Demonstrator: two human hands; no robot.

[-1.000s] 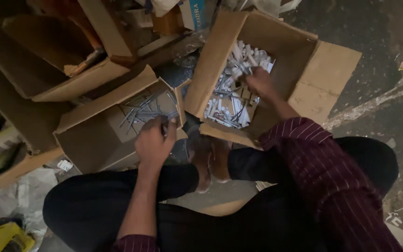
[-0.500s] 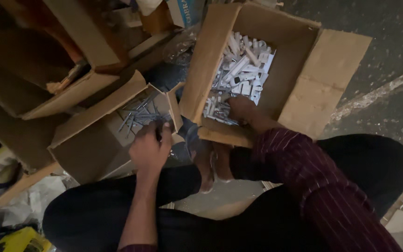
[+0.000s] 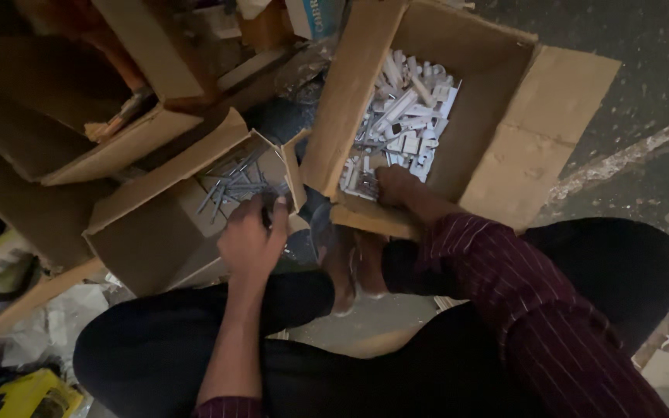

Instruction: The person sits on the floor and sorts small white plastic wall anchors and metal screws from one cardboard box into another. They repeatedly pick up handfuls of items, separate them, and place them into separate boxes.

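I sit cross-legged on the floor in dark trousers and a striped maroon sleeve. My right hand [image 3: 396, 187] reaches into a large open cardboard box [image 3: 505, 101], at its near corner. Its fingers curl down among a heap of small white plastic pieces [image 3: 404, 128], and its grip is hidden. My left hand [image 3: 251, 241] rests at the near edge of a smaller cardboard box [image 3: 145, 232]. Its fingers are curled by the box's flap, with nothing showing in them. Thin grey metal pins [image 3: 230, 182] lie inside that smaller box.
More open cardboard boxes [image 3: 79, 131] stand at the back left, one with orange-brown contents. White scraps and a yellow object [image 3: 29, 391] lie at the lower left. Bare dusty dark floor [image 3: 644, 93] stretches to the right.
My right hand has drawn back from the middle of the white pieces to the big box's near corner. My left hand has stayed at the small box's edge. The view has shifted slightly.
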